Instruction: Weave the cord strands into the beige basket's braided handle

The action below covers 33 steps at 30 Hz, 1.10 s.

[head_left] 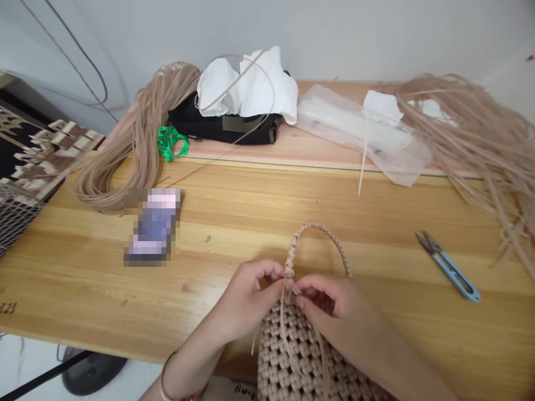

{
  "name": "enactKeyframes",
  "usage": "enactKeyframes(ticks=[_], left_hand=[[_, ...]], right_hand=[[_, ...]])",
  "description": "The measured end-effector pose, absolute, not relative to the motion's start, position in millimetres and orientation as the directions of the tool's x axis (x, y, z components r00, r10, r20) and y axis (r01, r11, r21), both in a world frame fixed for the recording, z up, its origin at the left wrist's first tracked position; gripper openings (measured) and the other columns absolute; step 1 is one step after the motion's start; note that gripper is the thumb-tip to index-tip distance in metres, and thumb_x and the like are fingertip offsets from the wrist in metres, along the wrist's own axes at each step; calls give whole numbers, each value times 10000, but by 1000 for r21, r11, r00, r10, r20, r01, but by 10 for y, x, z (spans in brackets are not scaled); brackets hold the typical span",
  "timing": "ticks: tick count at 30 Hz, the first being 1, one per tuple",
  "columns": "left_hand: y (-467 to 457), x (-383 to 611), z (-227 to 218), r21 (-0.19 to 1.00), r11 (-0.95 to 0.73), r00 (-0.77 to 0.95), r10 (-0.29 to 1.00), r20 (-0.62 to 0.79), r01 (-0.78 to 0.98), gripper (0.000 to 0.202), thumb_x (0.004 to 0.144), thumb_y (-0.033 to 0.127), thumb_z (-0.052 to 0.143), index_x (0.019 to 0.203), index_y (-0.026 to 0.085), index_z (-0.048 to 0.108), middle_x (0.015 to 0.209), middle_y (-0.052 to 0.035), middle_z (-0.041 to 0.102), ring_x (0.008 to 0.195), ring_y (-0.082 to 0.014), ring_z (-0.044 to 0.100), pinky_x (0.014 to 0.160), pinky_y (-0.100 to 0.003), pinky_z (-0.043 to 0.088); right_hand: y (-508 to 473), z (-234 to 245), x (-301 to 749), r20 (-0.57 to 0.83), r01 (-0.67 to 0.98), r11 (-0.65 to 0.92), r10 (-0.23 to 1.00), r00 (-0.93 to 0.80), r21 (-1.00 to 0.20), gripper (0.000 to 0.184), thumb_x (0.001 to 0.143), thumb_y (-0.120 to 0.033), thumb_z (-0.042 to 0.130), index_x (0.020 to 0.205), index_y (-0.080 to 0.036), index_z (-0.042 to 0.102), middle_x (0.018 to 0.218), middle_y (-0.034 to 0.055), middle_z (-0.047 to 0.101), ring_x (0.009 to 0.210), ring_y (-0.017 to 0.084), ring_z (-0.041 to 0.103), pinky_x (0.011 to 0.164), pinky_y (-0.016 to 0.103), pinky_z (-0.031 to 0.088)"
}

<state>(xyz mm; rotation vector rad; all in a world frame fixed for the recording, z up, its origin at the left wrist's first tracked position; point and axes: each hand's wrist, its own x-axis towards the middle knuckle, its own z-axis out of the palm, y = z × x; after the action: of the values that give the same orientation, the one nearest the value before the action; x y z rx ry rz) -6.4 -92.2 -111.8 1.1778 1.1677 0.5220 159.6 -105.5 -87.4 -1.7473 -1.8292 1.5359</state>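
A woven tan bag with an openwork knotted body stands at the table's front edge, close to me. Its braided handle arches up and over to the right. My left hand pinches the foot of that handle between thumb and fingers. Facing it, my right hand is closed in a pinch on a short length of tan cord at the same spot. Loose ends of cord hang down over the bag's front. The bag's lower part and right side are partly hidden by my right forearm.
Blue-handled thread snips lie at the right. A blurred-out phone is on the left. Along the back are cord bundles, a green net tangle, a black pouch under white paper, and a plastic bag.
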Motion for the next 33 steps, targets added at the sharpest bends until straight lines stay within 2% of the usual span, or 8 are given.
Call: enactKeyframes(ticks=[3,7,11,15,20,23,26,33], left_hand=[[-905,-64,-1113,902,365,385,818,-428,229,190,804,258,547,652,146,535,622,28,487,623,-109,437,587,-226,346],[-885,-56,-1112,903,362,399,811,-427,232,192,813,258,534,658,145,525,618,33,467,612,-103,413,571,-227,328],[-891,-51,-1125,909,350,412,812,-414,225,173,820,224,515,667,146,528,619,37,463,613,-100,410,572,-223,329],[-915,-49,-1139,919,332,400,828,-393,214,168,819,201,501,662,146,526,622,34,469,621,-102,419,580,-222,337],[-932,-55,-1156,925,334,391,839,-380,181,145,804,198,521,671,143,539,641,24,506,641,-110,448,598,-229,354],[-926,-66,-1162,924,336,389,838,-383,185,147,804,200,527,669,144,543,643,19,528,641,-112,469,605,-231,363],[-906,-77,-1152,917,361,409,820,-400,172,137,797,218,549,685,140,563,657,4,565,654,-123,503,618,-240,379],[-877,-98,-1141,890,438,432,784,-447,127,116,753,202,616,665,126,607,576,12,565,585,-104,504,587,-224,379]], right_hand=[[-1051,-883,1611,-519,588,-274,801,-299,-761,222,839,-174,444,841,-233,658,707,-23,674,647,142,608,599,268,417],[-1049,-893,1632,-517,588,-285,811,-274,-757,174,838,-166,446,884,-224,603,713,-25,664,645,136,601,582,256,410],[-1077,-871,1611,-474,644,-228,848,-237,-730,125,814,-143,442,809,-231,531,625,-49,574,580,127,541,518,244,360],[-1109,-799,1552,-425,676,-153,868,-257,-721,166,807,-135,423,774,-227,556,649,-39,572,570,124,522,530,256,351],[-1088,-763,1472,-427,733,-123,871,-244,-669,265,848,-354,466,666,-196,577,672,17,577,650,173,528,563,295,353],[-1063,-796,1482,-432,724,-132,867,-246,-677,183,820,-270,502,699,-195,618,711,19,606,661,171,538,581,295,364],[-1041,-833,1532,-425,675,-134,859,-286,-725,204,814,-173,483,680,-199,635,699,7,624,643,153,549,596,282,383],[-1009,-879,1603,-431,639,-149,847,-311,-755,222,787,-117,514,687,-199,694,719,14,671,668,157,593,596,261,423]])
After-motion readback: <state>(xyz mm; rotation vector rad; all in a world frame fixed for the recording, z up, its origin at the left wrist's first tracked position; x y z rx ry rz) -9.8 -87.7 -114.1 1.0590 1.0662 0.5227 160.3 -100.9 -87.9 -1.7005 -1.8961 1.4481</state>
